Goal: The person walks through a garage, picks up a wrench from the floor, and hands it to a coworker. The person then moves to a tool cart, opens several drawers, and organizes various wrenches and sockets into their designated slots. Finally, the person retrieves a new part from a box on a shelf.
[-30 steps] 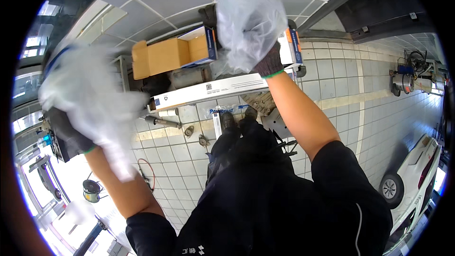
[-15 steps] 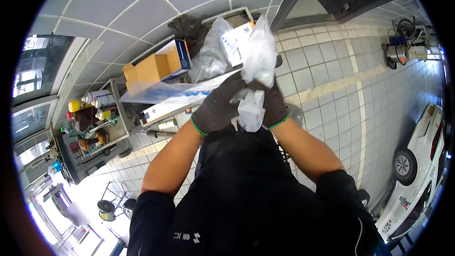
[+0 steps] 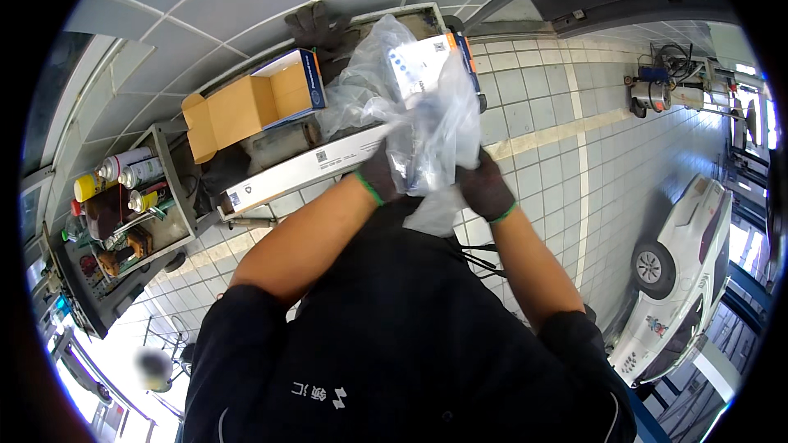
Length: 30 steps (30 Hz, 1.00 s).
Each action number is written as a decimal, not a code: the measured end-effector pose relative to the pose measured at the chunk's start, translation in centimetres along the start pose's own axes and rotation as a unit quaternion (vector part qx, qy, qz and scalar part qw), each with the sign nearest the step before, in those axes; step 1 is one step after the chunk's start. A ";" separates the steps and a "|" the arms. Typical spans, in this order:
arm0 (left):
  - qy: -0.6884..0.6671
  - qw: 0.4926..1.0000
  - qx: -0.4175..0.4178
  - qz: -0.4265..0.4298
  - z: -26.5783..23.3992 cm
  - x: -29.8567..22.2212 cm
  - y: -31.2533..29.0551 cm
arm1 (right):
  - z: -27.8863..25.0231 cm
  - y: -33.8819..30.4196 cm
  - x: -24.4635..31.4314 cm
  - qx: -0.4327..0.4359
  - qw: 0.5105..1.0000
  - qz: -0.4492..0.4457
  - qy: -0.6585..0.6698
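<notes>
Both hands wear dark work gloves with green cuffs. Between them, in front of my black shirt, hangs a crumpled clear plastic bag [image 3: 439, 148]. My left hand [image 3: 379, 176] is closed on its left side, its fingertips partly covered by the film. My right hand [image 3: 486, 187] grips the bag's right edge. Something darker shows blurred through the plastic, too unclear to name. Just beyond lies a white box [image 3: 423, 66] with blue dots and an orange edge. Another clear plastic bag [image 3: 357, 86] is heaped beside that box.
An opened brown carton [image 3: 246, 107] with a blue side and a long white box [image 3: 308, 166] rest on the bench to the left. Spare gloves [image 3: 316, 29] lie behind. A side tray holds spray cans [image 3: 144, 172] and a power drill [image 3: 127, 250]. A white car [image 3: 677, 279] stands at right.
The bag, bunched up between both hands before, is now spread out and hangs lower between them. My hands have moved apart. The long clear film over the white box at left is gone from there.
</notes>
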State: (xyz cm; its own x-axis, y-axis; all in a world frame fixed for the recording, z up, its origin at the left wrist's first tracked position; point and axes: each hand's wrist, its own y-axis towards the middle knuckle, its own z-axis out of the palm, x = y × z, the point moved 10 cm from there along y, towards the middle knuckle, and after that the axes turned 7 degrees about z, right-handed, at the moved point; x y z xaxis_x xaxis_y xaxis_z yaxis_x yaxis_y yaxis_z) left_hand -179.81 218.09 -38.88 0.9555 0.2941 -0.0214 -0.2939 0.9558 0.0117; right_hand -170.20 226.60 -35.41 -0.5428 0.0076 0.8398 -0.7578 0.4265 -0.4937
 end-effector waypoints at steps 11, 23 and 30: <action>0.817 0.563 -0.022 -0.119 -3.4 -10.8 0.3 | -5.6 2.0 -6.7 -0.160 0.972 -0.054 -0.165; 0.939 0.171 -0.004 -0.298 -17.3 -16.4 4.6 | -7.6 4.6 -3.5 0.009 0.966 -0.014 0.258; 0.982 0.034 0.177 -0.062 -3.7 -13.7 5.4 | -9.5 2.2 -6.3 -0.136 0.933 0.044 0.331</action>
State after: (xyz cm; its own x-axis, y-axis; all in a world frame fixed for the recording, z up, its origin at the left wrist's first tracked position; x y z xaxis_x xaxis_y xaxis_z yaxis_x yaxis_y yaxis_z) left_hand -194.61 219.24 -42.21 -0.9965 0.0530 -0.0640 0.0596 0.9924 -0.1072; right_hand -164.99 236.12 -39.66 -0.1877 0.5722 0.7983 -0.5518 0.6110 -0.5676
